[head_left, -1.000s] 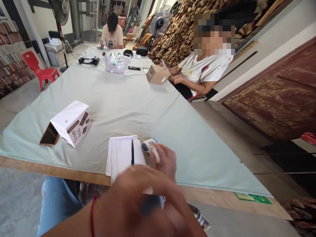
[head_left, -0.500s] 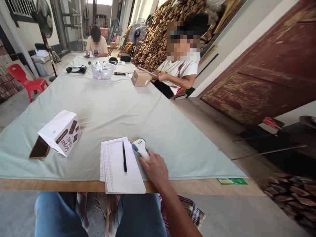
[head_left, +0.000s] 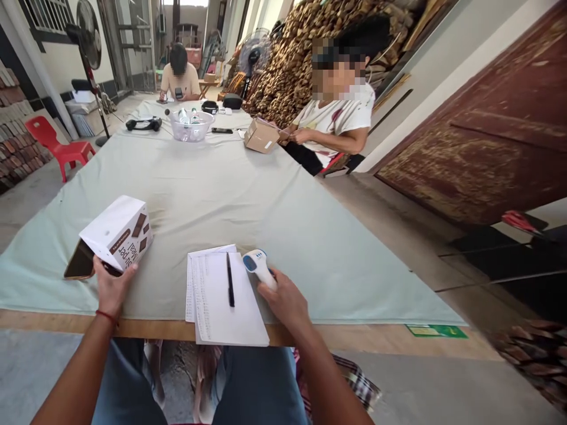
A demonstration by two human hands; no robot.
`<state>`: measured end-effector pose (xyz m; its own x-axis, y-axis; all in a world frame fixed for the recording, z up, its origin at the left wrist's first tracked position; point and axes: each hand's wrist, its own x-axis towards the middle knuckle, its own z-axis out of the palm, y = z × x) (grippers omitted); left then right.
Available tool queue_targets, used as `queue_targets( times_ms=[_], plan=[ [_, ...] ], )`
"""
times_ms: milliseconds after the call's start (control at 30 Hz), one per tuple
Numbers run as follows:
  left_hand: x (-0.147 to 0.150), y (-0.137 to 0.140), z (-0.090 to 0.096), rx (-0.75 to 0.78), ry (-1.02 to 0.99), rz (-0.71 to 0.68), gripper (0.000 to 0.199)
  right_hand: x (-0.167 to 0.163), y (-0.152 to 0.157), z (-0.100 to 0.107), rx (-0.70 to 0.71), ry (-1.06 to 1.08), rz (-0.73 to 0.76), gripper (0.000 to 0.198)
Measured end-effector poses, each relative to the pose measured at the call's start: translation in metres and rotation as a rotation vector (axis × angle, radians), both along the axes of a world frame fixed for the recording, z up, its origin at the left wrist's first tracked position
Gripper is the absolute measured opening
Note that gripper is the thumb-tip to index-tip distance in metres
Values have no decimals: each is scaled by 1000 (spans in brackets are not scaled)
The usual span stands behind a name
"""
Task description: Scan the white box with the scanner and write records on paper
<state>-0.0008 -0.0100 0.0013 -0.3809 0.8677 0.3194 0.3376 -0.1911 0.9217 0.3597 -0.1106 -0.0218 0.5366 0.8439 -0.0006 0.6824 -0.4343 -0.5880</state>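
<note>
Thermometer [head_left: 260, 265] is at 2 o'clock of the papers [head_left: 221, 330] on the table [head_left: 199, 200], the right hand's [head_left: 286, 298] grip clamped round its handle. A black pen [head_left: 230, 280] lies on the papers. At their 10 o'clock is a white box [head_left: 110, 227] with brown print. The left hand [head_left: 113, 287] reaches its near end at 6 o'clock, thumb and fingers apart; whether that grip clamps it, I cannot tell. A phone [head_left: 80, 261] lies at the box's 8 o'clock. Toward 12 o'clock, well apart, stands a clear basin [head_left: 195, 131] with bottles [head_left: 183, 117].
</note>
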Motion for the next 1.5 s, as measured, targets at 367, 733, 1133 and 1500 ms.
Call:
queue_targets(
  times_ms=[367, 733, 1133, 1500],
  plan=[
    [23, -16, -7, -136, -231, -297, 63, -107, -19, 57, 395, 1267, 163, 39],
    [23, -17, -8, -152, -188, -444, 68, -158, 28, 67, 335, 1016, 427, 29],
    [23, -19, -3, -158, -186, -485, 60, -171, 40, 78, 275, 858, 351, 26],
    [23, -20, -6, -134, -208, -487, 61, -171, 40, 75, 249, 868, 333, 23]
  ],
)
